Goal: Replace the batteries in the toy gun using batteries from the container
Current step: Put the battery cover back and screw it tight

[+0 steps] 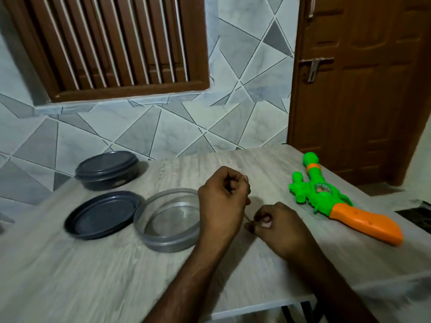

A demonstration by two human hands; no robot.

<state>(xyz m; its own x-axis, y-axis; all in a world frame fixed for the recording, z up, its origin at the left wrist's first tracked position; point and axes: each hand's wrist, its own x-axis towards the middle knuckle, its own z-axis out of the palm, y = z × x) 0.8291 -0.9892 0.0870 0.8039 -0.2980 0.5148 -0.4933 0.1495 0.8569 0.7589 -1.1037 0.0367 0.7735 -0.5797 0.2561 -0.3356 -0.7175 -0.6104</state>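
Both arms are bare above the counter (116, 276). The left hand (221, 201), over the counter's middle, joins a slim forearm that is uncovered along all of its visible length, past the counter's near edge. The right hand (279, 227), towards the counter's right side, has a short, pale thumbnail, and its broader forearm is likewise uncovered. A pale nail tip also shows on the left hand's fingers (245, 177). Finer detail is blurred.

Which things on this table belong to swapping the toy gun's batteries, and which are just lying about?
Belongs to the job: toy gun; open clear container; loose dark lid beside it.
Probably just lying about: closed dark container at the back, though its contents are hidden.
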